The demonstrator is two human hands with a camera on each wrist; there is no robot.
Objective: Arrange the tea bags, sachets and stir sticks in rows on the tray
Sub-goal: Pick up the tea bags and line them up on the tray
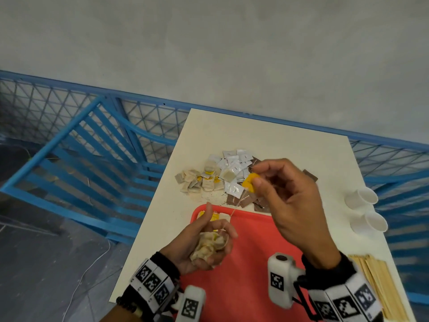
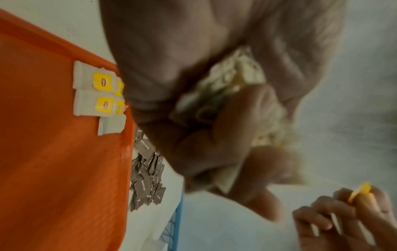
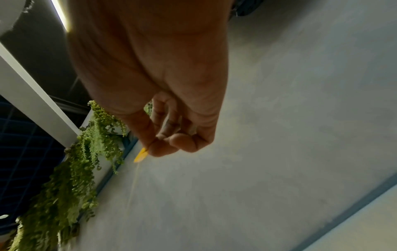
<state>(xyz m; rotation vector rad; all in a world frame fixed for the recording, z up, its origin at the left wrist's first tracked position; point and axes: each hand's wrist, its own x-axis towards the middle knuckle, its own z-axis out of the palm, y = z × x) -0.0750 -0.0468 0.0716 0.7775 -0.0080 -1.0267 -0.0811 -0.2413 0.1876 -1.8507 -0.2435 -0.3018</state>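
My left hand (image 1: pixel 209 238) grips a crumpled bunch of tea bags (image 1: pixel 210 246) above the red tray (image 1: pixel 250 263), at its far left corner. Raised above the tray, my right hand (image 1: pixel 287 196) pinches a yellow tea-bag tag (image 1: pixel 250 181) between thumb and forefinger; its string (image 1: pixel 232 213) runs down to the bunch. A few tea bags with yellow tags (image 2: pixel 94 95) lie side by side in the tray's corner. Loose tea bags (image 1: pixel 197 181), white sachets (image 1: pixel 234 166) and brown sachets (image 1: pixel 246 198) are heaped on the table beyond the tray. Wooden stir sticks (image 1: pixel 376 282) lie right of the tray.
The white table (image 1: pixel 278 140) carries two paper cups (image 1: pixel 364 210) lying on their sides at its right edge. A blue mesh fence (image 1: pixel 69 108) and a blue slatted chair (image 1: pixel 81 163) stand to the left and behind. A grey wall rises beyond.
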